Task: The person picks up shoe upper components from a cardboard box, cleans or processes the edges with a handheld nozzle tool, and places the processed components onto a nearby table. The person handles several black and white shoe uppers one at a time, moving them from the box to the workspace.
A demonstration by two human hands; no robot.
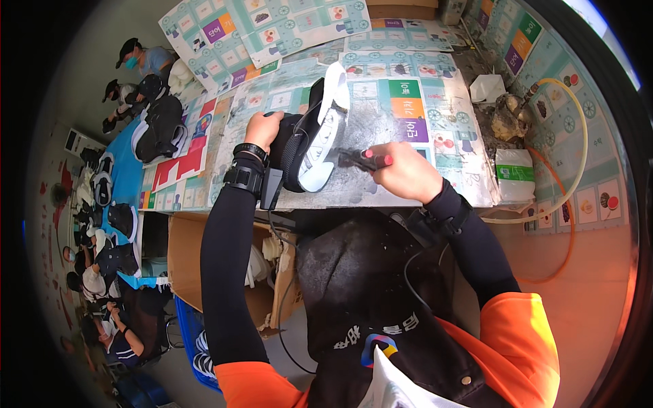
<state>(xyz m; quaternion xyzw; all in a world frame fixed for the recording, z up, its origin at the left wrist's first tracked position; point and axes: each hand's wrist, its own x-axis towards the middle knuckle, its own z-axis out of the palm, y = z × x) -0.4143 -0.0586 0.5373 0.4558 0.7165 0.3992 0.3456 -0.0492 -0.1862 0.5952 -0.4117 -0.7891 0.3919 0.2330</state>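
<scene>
- The left hand (264, 129) grips a black-and-white sneaker (309, 139), its fingers curled round the black upper and partly hidden behind it
- The sneaker is tipped on its side at the middle of the counter (381, 202), its white sole turned to the right
- The right hand (411, 170) has its fingers closed round a dark brush-like tool (359, 159) with red ends, its dark tip just beside the sole; whether the two touch, I cannot tell
- Printed sheets (381, 68) cover much of the counter, with a dark, dusty smear between sneaker and tool
- To the right lie a green-and-white packet (515, 175) and a pale yellow hose (583, 126)
- Farther left, another black shoe (160, 129) sits near a blue cloth (126, 166)
- Below the counter stands an open cardboard box (187, 248)
</scene>
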